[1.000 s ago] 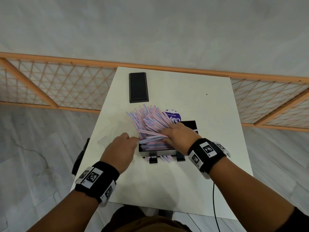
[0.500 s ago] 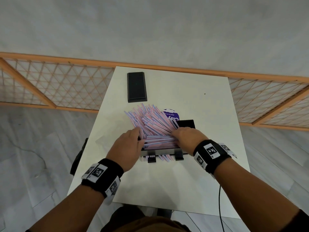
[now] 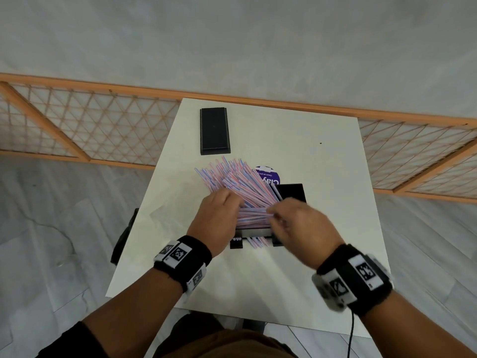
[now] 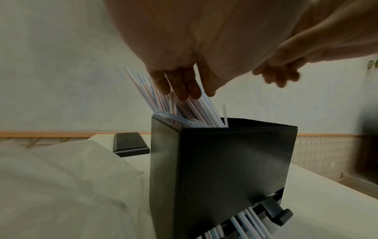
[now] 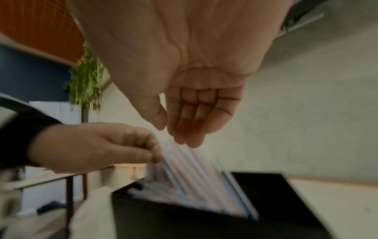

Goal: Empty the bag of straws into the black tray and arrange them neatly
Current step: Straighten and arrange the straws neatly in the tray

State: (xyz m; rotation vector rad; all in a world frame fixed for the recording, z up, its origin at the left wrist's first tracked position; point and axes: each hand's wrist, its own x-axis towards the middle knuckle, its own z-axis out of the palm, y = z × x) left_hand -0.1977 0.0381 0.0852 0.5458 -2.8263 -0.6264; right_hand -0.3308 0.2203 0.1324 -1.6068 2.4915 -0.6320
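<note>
Because the straws [image 3: 240,184] lean out of the black tray [image 4: 220,161] to the far left, the left hand [image 3: 216,218] presses them with straight fingers. The right hand [image 3: 299,223] hangs loose over them, holding nothing, ready to tidy.

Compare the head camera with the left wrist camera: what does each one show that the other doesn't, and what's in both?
Only the head view shows the purple round sticker and both wristbands.

Only the left wrist view shows the crumpled clear bag on the table and straw ends poking out under the black tray.

Both show the straws fanning out of the tray, the left hand on them, the right hand, and the flat black lid.
</note>
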